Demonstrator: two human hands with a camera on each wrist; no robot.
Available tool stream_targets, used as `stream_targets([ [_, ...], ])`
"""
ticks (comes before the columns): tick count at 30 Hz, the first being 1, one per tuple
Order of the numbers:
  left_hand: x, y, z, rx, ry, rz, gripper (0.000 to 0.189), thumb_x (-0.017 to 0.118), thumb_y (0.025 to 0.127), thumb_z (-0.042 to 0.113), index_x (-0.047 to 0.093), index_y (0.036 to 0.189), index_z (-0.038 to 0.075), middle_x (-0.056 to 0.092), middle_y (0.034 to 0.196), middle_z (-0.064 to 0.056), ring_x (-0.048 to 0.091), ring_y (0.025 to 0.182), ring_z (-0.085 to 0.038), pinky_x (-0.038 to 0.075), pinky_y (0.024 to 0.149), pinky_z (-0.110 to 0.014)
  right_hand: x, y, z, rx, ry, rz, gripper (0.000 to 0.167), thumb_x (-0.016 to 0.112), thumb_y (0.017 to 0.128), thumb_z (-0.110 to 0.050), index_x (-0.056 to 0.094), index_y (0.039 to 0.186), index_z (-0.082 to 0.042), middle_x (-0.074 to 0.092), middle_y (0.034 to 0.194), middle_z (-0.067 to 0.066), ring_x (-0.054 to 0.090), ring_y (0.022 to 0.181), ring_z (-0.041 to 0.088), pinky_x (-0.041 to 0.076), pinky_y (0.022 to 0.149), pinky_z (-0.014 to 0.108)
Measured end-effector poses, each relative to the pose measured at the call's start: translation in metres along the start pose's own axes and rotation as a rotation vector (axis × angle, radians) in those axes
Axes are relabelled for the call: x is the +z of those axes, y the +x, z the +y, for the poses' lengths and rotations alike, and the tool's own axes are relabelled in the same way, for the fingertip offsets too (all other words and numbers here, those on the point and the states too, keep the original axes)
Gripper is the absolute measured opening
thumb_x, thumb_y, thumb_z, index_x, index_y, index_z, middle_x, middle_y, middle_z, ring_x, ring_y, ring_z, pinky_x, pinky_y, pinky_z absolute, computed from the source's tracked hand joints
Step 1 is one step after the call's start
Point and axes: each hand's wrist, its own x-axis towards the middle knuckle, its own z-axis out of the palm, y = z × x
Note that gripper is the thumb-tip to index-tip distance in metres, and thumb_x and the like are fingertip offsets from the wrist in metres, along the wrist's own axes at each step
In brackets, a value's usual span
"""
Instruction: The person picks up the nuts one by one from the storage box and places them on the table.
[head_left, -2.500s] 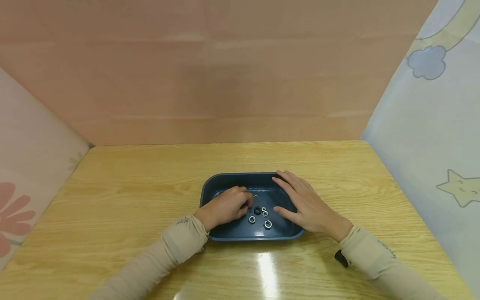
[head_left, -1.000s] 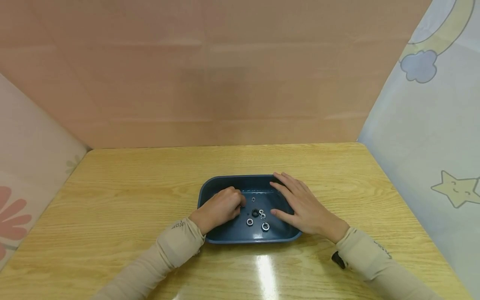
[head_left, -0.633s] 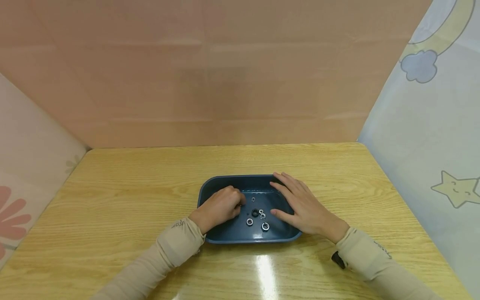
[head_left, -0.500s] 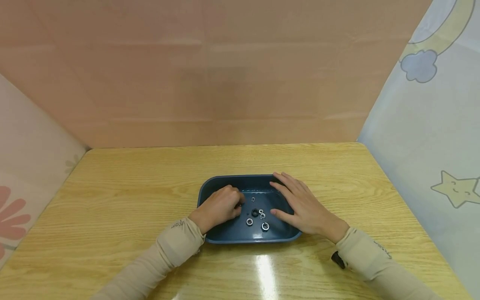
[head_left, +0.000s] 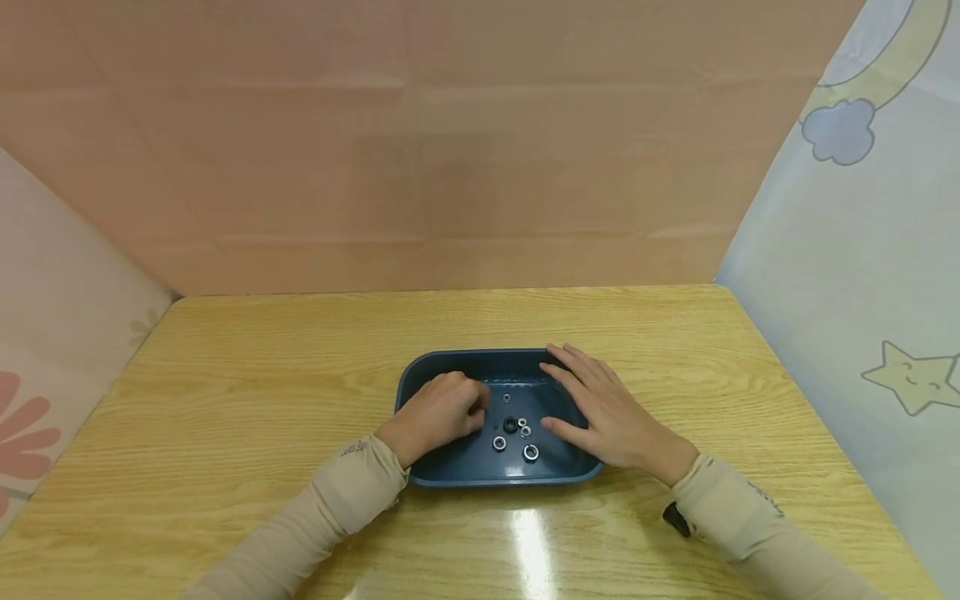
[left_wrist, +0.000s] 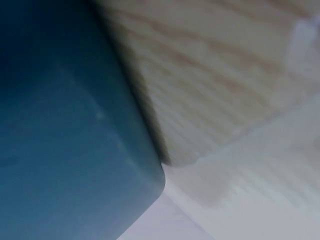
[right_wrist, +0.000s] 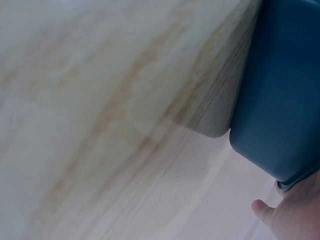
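Note:
A dark blue rectangular tray (head_left: 506, 482) stands on the table. My left hand (head_left: 444, 410) reaches into its left half, fingers curled downward and the thumb near the index finger. Whatever lies under or between those fingertips is hidden. To their right, several silver hex nuts (head_left: 531, 452) of different sizes lie on the tray floor, with a black nut (head_left: 510, 425) among them. A tiny dark piece (head_left: 496, 428) sits close to the left thumb. Across the tray's right end rests my right hand (head_left: 611, 417), fingers spread and fairly straight. Its edge shows beside the tray wall (right_wrist: 280, 100) in the right wrist view.
The wooden table (head_left: 285, 358) extends on every side of the tray. Behind it rises a plain brownish backdrop (head_left: 420, 167). A patterned panel (head_left: 847, 250) closes off the right side, and a flowered one (head_left: 67, 317) the left.
Since the earliest frame, my left hand has drawn slightly left inside the tray, away from the nuts. The view has shifted a little. The right hand and visible nuts keep their places.

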Motion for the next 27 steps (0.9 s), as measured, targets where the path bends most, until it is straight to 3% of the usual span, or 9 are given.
stream_targets([
  [9,-0.011,-0.005,0.003,-0.009,-0.001,0.047,0.006,0.072,0.086,0.009,0.075,0.09,0.013,0.069,0.077,0.003,0.055,0.065,-0.005,0.047,0.059,-0.02,-0.001,0.0,-0.001,0.001,0.0,0.0,0.071,0.057,0.096,-0.05,0.038,0.152,-0.012,0.021,0.165,0.007,0.017,0.152,0.035,0.022,0.118,0.062],
  [19,-0.023,-0.014,-0.001,0.071,0.07,0.254,0.008,0.077,0.081,0.009,0.074,0.087,0.013,0.07,0.078,0.003,0.057,0.071,-0.013,0.05,0.061,-0.024,0.0,0.0,0.0,0.003,-0.012,-0.001,0.072,0.058,0.095,-0.051,0.037,0.152,-0.012,0.021,0.165,0.007,0.018,0.152,0.036,0.022,0.118,0.062],
  [27,-0.041,-0.024,-0.012,0.035,0.071,0.3,0.01,0.078,0.081,0.008,0.075,0.09,0.009,0.073,0.083,-0.001,0.062,0.077,-0.016,0.055,0.067,-0.029,-0.001,0.0,-0.002,0.003,-0.014,-0.001,0.073,0.058,0.095,-0.051,0.037,0.152,-0.011,0.021,0.165,0.008,0.018,0.152,0.036,0.022,0.118,0.062],
])
